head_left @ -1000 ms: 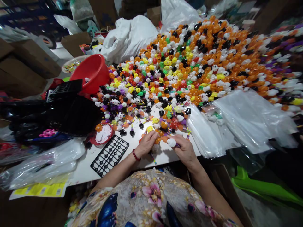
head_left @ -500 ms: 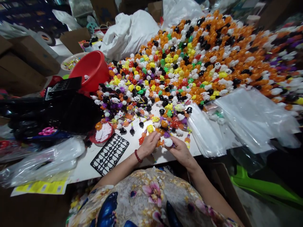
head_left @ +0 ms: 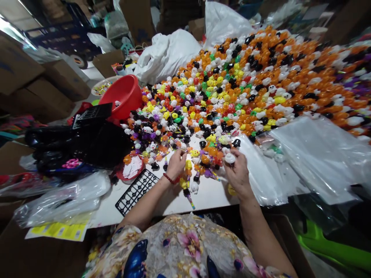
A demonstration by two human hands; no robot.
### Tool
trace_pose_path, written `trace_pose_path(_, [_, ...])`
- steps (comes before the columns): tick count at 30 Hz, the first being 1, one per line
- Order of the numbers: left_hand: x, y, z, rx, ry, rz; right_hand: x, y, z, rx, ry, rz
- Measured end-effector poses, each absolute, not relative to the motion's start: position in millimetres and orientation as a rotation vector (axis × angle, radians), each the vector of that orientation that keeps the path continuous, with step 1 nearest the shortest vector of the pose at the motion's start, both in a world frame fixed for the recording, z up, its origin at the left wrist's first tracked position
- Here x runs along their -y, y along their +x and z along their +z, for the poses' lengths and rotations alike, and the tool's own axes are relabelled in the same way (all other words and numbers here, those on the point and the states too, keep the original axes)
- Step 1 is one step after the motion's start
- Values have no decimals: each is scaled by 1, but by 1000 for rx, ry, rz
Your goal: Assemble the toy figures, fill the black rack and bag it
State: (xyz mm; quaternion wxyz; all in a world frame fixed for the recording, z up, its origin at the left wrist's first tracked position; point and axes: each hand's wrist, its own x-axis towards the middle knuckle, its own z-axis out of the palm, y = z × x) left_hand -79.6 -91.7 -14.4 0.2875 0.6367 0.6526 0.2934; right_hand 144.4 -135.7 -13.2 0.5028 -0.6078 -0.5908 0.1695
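Observation:
My right hand is closed on a small white plastic figure piece, held in the fingertips above the white tabletop. My left hand reaches to the near edge of the pile, its fingers pinched together; what they hold, if anything, is too small to make out. Between the hands lie a yellow duck-like figure, orange and purple figures, and a thin stick with colored beads pointing toward me. A white figure rests beside that stick.
A large heap of small plastic figures spreads across the back and right. Clear plastic bags lie at right. On the left are a black plastic grid, a red dish with paper slips, a red basin and more clear bags.
My hands, close together before around orange and white pieces, have moved apart. The left went up and left to the pile; the right moved right with the white piece. The camera view shifted.

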Motion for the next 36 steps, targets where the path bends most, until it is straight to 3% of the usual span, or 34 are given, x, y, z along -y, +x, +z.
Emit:
trace_pose_path(3, [60,-90,-16,-1913,1984,594,134,152,-14,1488,-1451,241])
trace_pose_path(11, [16,-91,-17,-1706,2551,75,159,114,-34,1579,-1203,718])
trace_pose_path(19, [16,-96,-24,-1739,2292,422,170,96,-22,1450,-1289,1154])
trace_pose_path(22, [35,-99,-25,-1623,1681,963,172,98,-17,1467,-1314,1100])
trace_pose_path(24, [54,-101,-23,-1366,1219,1132,173,100,-16,1530,-1322,1030])
trace_pose_path(28, [95,-102,-10,-994,753,1042,172,96,-16,1679,-1269,854])
trace_pose_path(36, [137,-95,1,-889,727,910,177,85,-14,1837,-1237,535])
